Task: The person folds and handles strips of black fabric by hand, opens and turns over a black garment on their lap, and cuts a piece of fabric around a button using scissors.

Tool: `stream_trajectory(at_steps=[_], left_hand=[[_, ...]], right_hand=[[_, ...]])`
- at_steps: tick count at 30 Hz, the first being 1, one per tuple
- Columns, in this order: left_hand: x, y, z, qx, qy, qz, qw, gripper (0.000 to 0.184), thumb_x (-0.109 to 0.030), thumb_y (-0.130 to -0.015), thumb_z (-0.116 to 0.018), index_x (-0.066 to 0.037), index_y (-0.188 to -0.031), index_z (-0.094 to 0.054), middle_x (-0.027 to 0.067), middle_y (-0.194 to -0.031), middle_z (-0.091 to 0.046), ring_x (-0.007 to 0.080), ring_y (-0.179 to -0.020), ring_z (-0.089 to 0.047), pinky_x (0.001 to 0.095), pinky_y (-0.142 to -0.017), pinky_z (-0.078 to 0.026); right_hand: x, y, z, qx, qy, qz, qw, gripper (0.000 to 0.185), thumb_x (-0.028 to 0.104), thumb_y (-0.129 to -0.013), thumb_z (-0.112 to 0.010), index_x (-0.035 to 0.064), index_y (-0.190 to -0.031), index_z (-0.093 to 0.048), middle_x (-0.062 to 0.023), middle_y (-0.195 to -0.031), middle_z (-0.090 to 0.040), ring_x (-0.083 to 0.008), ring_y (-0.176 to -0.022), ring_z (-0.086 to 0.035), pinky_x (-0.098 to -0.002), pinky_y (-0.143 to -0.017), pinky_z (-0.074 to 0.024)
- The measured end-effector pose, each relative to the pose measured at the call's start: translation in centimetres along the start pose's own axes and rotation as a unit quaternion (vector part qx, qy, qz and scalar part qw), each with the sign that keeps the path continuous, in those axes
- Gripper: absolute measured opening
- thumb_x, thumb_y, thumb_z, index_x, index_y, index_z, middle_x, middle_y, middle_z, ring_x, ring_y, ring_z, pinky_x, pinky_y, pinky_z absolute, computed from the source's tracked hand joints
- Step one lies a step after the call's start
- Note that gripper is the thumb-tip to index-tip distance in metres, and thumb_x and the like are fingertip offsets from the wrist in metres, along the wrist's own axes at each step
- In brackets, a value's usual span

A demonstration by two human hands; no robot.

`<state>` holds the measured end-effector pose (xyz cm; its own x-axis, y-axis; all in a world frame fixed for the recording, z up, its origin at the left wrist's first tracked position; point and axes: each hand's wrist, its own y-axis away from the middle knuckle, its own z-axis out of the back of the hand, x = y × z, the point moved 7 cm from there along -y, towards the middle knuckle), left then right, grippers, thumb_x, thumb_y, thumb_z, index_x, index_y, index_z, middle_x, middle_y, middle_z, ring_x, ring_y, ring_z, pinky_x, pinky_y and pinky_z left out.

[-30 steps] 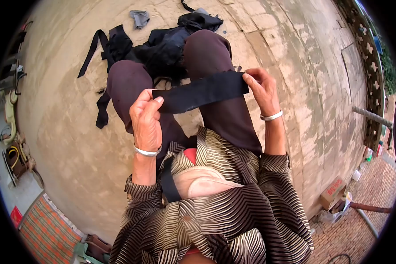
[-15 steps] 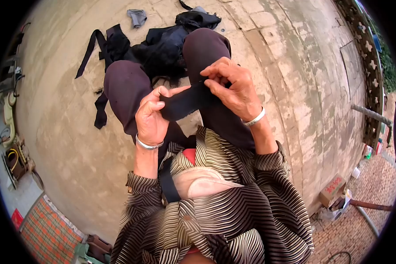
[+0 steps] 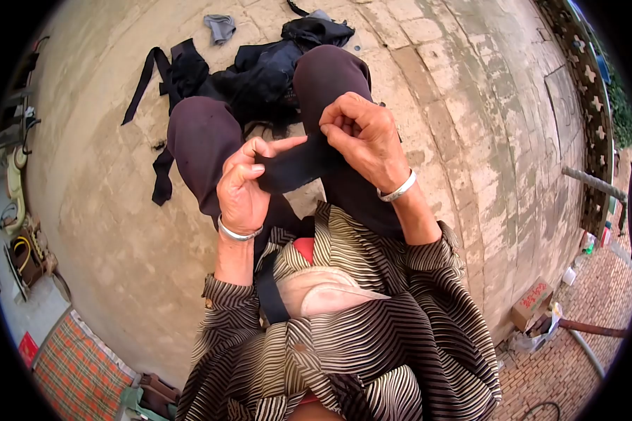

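A black cloth strip point(image 3: 295, 167) stretches between my two hands above my lap. My left hand point(image 3: 244, 189) is closed on its left end, the thumb pressing on the cloth and the index finger pointing out along the upper edge. At the other end, my right hand point(image 3: 364, 137) is curled, its thumb and index finger pinched together. The strip's right end disappears behind that hand against the dark trousers. Anything between the pinched fingertips is too small to make out.
Dark trouser knees point(image 3: 202, 144) rise under my hands. Beyond them, a heap of black cloth point(image 3: 256, 81) and a grey cloth point(image 3: 220, 28) lie on the concrete floor point(image 3: 112, 210). A cardboard box point(image 3: 531, 304) stands at the lower right, and a plaid cloth point(image 3: 83, 368) at the lower left.
My right hand has turned, and its fingertips have drawn into a tighter pinch, slightly off the strip's upper edge. My left hand and the strip have hardly moved.
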<state>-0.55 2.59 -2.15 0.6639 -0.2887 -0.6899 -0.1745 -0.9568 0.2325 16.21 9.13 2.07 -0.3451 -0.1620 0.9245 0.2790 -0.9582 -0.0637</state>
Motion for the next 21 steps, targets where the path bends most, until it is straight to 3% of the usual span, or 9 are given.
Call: stream_trajectory(at_steps=[3, 8, 9, 10, 14, 16, 17, 19, 21], left_hand=[[0.0, 0.1, 0.1, -0.005, 0.026, -0.006, 1.0, 0.02, -0.012, -0.077, -0.049, 0.0, -0.093, -0.049, 0.0372, -0.128, -0.052, 0.0357, -0.113, -0.059, 0.0409, -0.102, -0.045], [0.5, 0.9, 4.1, -0.13, -0.019, -0.026, 0.991, 0.022, -0.006, -0.084, -0.05, 0.002, -0.104, -0.056, 0.0168, -0.105, -0.066, 0.0207, -0.099, -0.063, 0.0323, -0.091, -0.048], [0.5, 0.8, 4.1, -0.127, -0.017, -0.024, 0.991, 0.022, -0.006, -0.084, -0.05, 0.002, -0.104, -0.056, 0.0168, -0.105, -0.066, 0.0207, -0.099, -0.063, 0.0323, -0.091, -0.048], [0.2, 0.8, 3.9, -0.122, -0.049, -0.03, 0.991, 0.022, -0.005, -0.086, -0.05, 0.002, -0.105, -0.056, 0.0122, -0.1, -0.066, 0.0175, -0.095, -0.063, 0.0305, -0.09, -0.048], [-0.7, 0.6, 1.9, -0.131, -0.114, -0.019, 0.985, 0.011, -0.006, -0.09, -0.051, 0.001, -0.099, -0.054, 0.0058, -0.09, -0.063, 0.0141, -0.08, -0.064, 0.0306, -0.074, -0.056], [-0.6, 0.9, 1.0, -0.132, -0.121, 0.021, 0.984, 0.008, -0.006, -0.091, -0.053, 0.0, -0.095, -0.053, 0.0048, -0.086, -0.061, 0.0137, -0.077, -0.063, 0.0314, -0.068, -0.058], [-0.6, 0.8, 0.9, -0.135, -0.121, 0.013, 0.983, 0.007, -0.007, -0.092, -0.052, -0.001, -0.096, -0.053, 0.0058, -0.089, -0.063, 0.0133, -0.076, -0.064, 0.0328, -0.061, -0.059], [-0.7, 1.2, 1.0, -0.147, -0.127, 0.01, 0.981, 0.007, -0.009, -0.094, -0.052, -0.002, -0.097, -0.053, 0.0068, -0.092, -0.064, 0.0128, -0.075, -0.065, 0.0342, -0.053, -0.061], [-0.7, 1.2, 0.9, -0.141, -0.138, 0.012, 0.98, 0.007, -0.009, -0.094, -0.054, -0.003, -0.097, -0.053, 0.0069, -0.091, -0.064, 0.0118, -0.076, -0.066, 0.0331, -0.053, -0.061]], right_hand=[[-0.7, 0.0, 0.6, -0.036, -0.079, -0.023, 0.996, 0.006, -0.003, -0.076, -0.065, 0.0022, -0.079, -0.063, 0.0018, -0.067, -0.052, -0.0045, -0.058, -0.049, -0.0226, -0.053, -0.0387], [-4.1, 0.8, 9.0, -0.242, -0.126, -0.064, 0.96, 0.003, 0.003, -0.087, -0.065, 0.0031, -0.085, -0.068, 0.0051, -0.063, -0.057, -0.0016, -0.053, -0.049, -0.0193, -0.047, -0.0373], [-5.2, 1.3, 11.1, -0.253, -0.04, -0.094, 0.962, 0.007, 0.008, -0.088, -0.066, 0.0016, -0.085, -0.067, 0.0021, -0.059, -0.057, -0.0041, -0.051, -0.049, -0.0226, -0.046, -0.0385], [-7.7, 1.6, 13.2, -0.203, 0.185, -0.145, 0.951, 0.015, 0.014, -0.088, -0.067, -0.0001, -0.085, -0.066, -0.002, -0.055, -0.056, -0.0092, -0.051, -0.053, -0.029, -0.048, -0.0423], [-13.5, 4.6, 15.8, -0.186, 0.432, -0.212, 0.857, 0.023, 0.023, -0.089, -0.065, 0.0005, -0.09, -0.067, -0.0078, -0.061, -0.06, -0.0144, -0.059, -0.059, -0.0323, -0.057, -0.0473], [-13.5, 5.5, 14.8, -0.247, 0.218, -0.043, 0.943, 0.031, 0.029, -0.089, -0.063, -0.0009, -0.093, -0.067, -0.0099, -0.073, -0.066, -0.0171, -0.07, -0.063, -0.0311, -0.068, -0.049], [-14.4, 6.0, 14.6, -0.245, 0.213, -0.046, 0.945, 0.031, 0.029, -0.089, -0.063, -0.0009, -0.093, -0.067, -0.0099, -0.073, -0.066, -0.0171, -0.07, -0.063, -0.0311, -0.068, -0.049], [-14.9, 6.2, 11.5, -0.119, -0.015, -0.217, 0.969, 0.039, 0.035, -0.091, -0.06, -0.0038, -0.093, -0.066, -0.0109, -0.082, -0.067, -0.0185, -0.078, -0.064, -0.0297, -0.074, -0.0489], [-13.4, 5.8, 9.6, -0.08, -0.077, -0.252, 0.961, 0.043, 0.037, -0.091, -0.06, -0.0053, -0.091, -0.065, -0.0087, -0.081, -0.066, -0.0169, -0.077, -0.062, -0.0297, -0.073, -0.0483]])
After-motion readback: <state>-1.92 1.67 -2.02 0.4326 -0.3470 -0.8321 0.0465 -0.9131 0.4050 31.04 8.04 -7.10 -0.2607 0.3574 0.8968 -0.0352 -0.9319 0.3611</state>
